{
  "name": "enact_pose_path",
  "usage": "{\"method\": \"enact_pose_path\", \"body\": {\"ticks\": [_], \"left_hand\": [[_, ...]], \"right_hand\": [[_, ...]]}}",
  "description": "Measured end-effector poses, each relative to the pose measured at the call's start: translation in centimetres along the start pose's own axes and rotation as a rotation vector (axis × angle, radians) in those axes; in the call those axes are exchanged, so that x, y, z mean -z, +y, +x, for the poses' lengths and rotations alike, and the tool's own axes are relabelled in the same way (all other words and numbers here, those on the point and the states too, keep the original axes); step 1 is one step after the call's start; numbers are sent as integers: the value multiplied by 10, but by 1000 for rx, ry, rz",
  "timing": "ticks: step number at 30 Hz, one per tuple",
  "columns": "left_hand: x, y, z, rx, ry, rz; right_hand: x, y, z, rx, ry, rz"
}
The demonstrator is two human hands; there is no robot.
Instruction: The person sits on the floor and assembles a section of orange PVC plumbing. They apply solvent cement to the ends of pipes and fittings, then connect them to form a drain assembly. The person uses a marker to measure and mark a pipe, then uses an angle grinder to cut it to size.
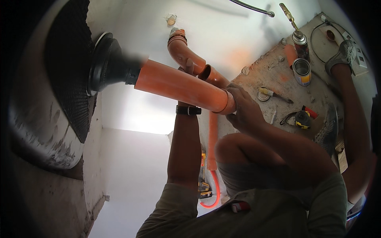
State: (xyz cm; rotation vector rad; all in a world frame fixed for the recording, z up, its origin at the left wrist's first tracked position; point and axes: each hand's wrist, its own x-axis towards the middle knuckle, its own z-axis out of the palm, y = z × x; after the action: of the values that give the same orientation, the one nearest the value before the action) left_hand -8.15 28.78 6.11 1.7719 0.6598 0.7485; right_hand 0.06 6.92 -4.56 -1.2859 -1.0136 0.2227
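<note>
**Long orange pipe held by the right hand at its right end**

The long orange pipe (182, 86) slants across the space in front of the person, its left end higher than its right. The right hand (247, 107) grasps its right end, fingers curled over the rim. The left hand (189, 67) is mostly hidden behind the pipe's middle (only some fingers show over its upper edge), so I cannot tell whether it grips the pipe or merely touches something there. A black watch (188, 110) circles that wrist, just below the pipe.

At the pipe's left end is a black round fitting (109, 67); whether the two are joined is unclear. Just above the pipe's middle, an orange elbow (184, 51) curves down from the wall, near the open mouth of an orange branch pipe (217, 77). Well to the right of the long pipe, on the floor, are a torch canister (301, 41), an open tin (302, 73), a brush (265, 92) lying across a round lid (261, 96), and a yellow-and-black tape measure (303, 119).
</note>
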Motion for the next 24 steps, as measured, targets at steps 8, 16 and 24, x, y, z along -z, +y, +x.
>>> {"method": "enact_pose_path", "body": {"ticks": [8,16,24], "left_hand": [[-36,37,-19,9,64,-167],[-55,60,-23,186,240,-173],[-40,43,-9,270,172,-130]], "right_hand": [[3,5,7,2,-54,0],[-12,-2,12,28,-30,73],[-8,-1,11,8,-38,19]]}}
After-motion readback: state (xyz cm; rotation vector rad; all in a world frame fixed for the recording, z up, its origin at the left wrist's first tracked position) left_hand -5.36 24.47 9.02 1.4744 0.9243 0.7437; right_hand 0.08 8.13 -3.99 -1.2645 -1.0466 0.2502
